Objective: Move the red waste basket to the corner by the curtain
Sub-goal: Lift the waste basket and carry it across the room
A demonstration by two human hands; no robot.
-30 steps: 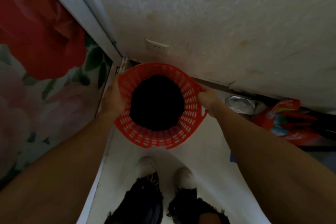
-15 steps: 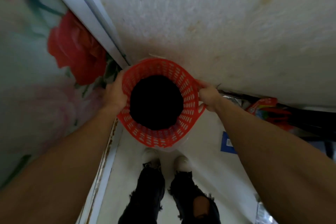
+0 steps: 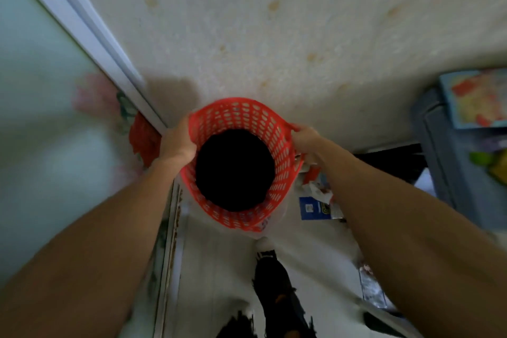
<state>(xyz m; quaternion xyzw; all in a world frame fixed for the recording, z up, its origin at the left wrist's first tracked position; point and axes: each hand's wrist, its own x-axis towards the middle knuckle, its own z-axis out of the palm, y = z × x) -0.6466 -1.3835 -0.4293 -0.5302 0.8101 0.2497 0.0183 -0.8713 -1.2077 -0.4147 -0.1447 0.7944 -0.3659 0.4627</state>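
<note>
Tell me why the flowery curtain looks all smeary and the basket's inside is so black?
Head view: the curtain at the left edge is smeared by motion blur; the basket is sharper, its inside lost in deep shadow; a soft shadow falls on the wall behind it.

both forearms are bare, with no sleeves, watch or bands showing; the left hand [image 3: 175, 143] and right hand [image 3: 306, 137] wear no gloves or rings that can be made out; black ripped trousers [image 3: 277, 291] cover the legs, frayed at the tears; a white shoe [image 3: 264, 244] shows below.
</note>
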